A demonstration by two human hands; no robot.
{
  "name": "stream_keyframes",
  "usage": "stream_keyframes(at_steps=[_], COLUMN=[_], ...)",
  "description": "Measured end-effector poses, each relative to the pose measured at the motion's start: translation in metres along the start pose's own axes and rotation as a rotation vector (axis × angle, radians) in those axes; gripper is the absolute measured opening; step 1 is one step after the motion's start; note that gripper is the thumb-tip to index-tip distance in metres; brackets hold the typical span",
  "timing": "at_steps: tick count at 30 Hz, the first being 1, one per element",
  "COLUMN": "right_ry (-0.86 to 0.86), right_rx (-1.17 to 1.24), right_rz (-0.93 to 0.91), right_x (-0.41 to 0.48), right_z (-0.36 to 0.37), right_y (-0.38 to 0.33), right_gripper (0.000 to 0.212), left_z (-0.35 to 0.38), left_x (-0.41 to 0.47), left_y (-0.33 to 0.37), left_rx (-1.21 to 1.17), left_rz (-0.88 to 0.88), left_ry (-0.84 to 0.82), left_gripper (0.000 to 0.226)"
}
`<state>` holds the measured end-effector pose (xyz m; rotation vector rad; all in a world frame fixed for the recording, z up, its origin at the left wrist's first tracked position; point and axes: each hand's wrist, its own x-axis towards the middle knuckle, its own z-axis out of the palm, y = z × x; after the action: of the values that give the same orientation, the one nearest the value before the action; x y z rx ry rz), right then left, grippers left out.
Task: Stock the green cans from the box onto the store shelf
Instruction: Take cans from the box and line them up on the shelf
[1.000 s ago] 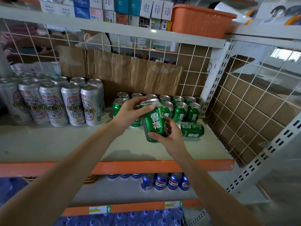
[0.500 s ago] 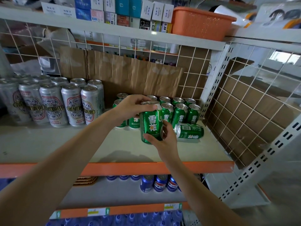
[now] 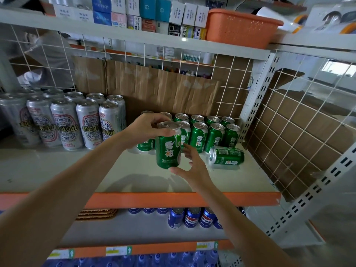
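A green can (image 3: 168, 149) stands upright on the white shelf (image 3: 134, 170), in front of the rows of green cans (image 3: 204, 132). My left hand (image 3: 146, 130) grips its top rim from the left. My right hand (image 3: 190, 166) hovers just right of the can's base, fingers spread, thumb near the bottom edge. One more green can (image 3: 227, 156) lies on its side to the right. The box is not in view.
Tall silver cans (image 3: 77, 122) fill the shelf's left part. Cardboard (image 3: 154, 87) lines the wire back and the right side grid (image 3: 300, 120). Blue cans (image 3: 192, 217) stand on the shelf below. An orange basket (image 3: 238, 26) and small boxes sit above.
The held can has gone from tilted to upright and down onto the shelf. My right hand has loosened from its side and opened.
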<state>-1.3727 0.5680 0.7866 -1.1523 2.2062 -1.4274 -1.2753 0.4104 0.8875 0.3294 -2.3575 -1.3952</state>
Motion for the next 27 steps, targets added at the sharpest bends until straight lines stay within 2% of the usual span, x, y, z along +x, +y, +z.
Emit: stream_keyframes(at_steps=[6, 12, 16, 20, 27], right_ry=[-0.071, -0.096, -0.133, -0.183, -0.202], right_rx=[-0.383, -0.735, -0.821, -0.878, -0.884], right_rz=[-0.018, -0.039, -0.012, 0.024, 0.057], right_x=[0.0, 0.006, 0.011, 0.015, 0.018], right_z=[-0.004, 0.005, 0.009, 0.01, 0.009], right_y=[0.025, 0.052, 0.061, 0.063, 0.065], right_gripper=[0.073, 0.068, 0.068, 0.07, 0.066], left_z=[-0.012, -0.022, -0.027, -0.031, -0.036], left_x=[0.0, 0.001, 0.005, 0.008, 0.012], left_y=[-0.028, -0.049, -0.062, -0.073, -0.087], left_rx=[0.029, 0.095, 0.104, 0.133, 0.084], left_rz=[-0.05, -0.076, -0.106, -0.12, -0.128], left_ry=[0.053, 0.006, 0.006, -0.015, 0.006], left_gripper=[0.026, 0.033, 0.036, 0.031, 0.03])
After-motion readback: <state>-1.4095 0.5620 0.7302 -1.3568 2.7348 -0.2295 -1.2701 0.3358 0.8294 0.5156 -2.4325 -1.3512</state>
